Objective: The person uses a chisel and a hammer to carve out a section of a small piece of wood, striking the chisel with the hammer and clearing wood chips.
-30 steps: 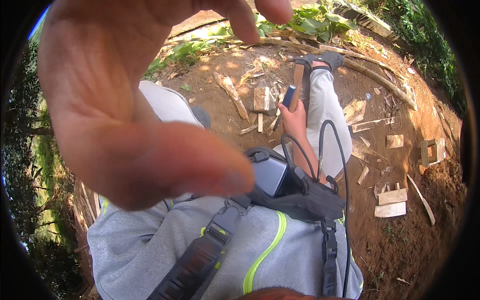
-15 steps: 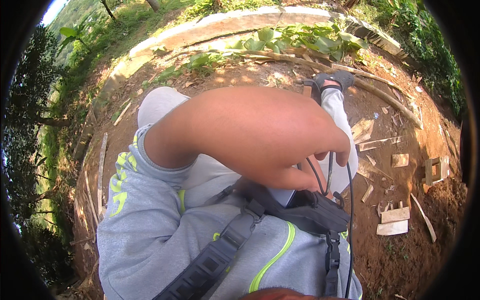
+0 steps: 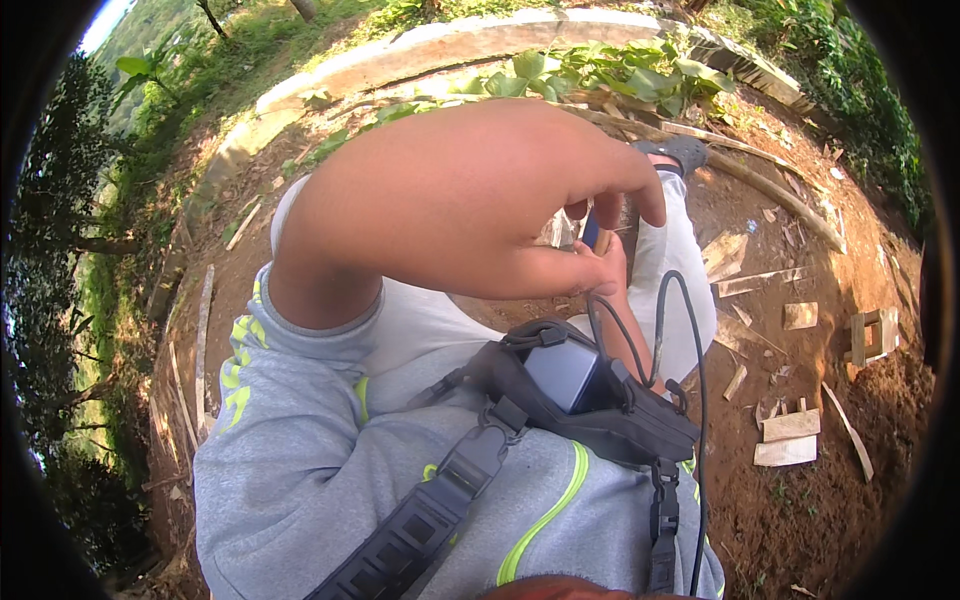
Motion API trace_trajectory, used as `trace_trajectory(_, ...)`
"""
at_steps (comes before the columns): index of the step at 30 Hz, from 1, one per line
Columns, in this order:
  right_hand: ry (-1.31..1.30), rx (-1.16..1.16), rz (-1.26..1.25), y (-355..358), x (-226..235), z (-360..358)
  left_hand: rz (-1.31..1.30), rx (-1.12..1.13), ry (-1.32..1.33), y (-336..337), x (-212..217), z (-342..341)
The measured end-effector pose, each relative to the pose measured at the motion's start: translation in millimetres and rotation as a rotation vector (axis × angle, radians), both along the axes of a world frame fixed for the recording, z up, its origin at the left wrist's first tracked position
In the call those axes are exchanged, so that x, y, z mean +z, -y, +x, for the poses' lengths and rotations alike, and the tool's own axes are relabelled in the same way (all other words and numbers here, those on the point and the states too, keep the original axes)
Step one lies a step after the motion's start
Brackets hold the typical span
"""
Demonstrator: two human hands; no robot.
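**Hands meet over small blue object at dirt work yard**

Head view: Seen from above, a seated person in a grey sweatshirt w/ lime stripes brings both hands together in front of the chest. The left hand [image 3: 470, 210] fills the centre of frame, close to the lens, fingers curled down w/ thumb and fingertips pinching toward a small blue-tipped object [image 3: 591, 232]. The right hand [image 3: 610, 272] sits just below and behind, largely hidden; it appears to grip the same object from underneath, but how tightly cannot be told. What the object is stays unclear, most of it being covered.

Progress, as a judgement: the object is in hand and being handled; nothing in the pic shows a finished piece, so the work looks mid-way at best.

A black chest pouch [image 3: 590, 400] on a strap [image 3: 420, 525] hangs at the front, black cables [image 3: 690, 330] looping up from it. Surroundings: bare red-brown earth [image 3: 810, 480], outdoors in sun, strewn w/ cut wood scraps [image 3: 790, 438] to the right; a pale concrete kerb [image 3: 450, 45] and leafy plants [image 3: 600, 70] beyond, trees at left.
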State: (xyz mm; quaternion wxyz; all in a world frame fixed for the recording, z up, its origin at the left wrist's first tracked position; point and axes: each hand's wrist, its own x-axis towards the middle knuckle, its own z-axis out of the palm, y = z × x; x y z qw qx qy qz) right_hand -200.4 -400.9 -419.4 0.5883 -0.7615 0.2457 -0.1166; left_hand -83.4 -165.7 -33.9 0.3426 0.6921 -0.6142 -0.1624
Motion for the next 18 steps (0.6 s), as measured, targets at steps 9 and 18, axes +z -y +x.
trace_trajectory(9,-0.19,0.0,0.142,-8,37,-2,-0.082,0.133,0.063,-19,12,12)
trace_trajectory(18,-0.234,0.023,-0.023,-2,37,-3,0.016,-0.219,-0.158,-10,8,-11)
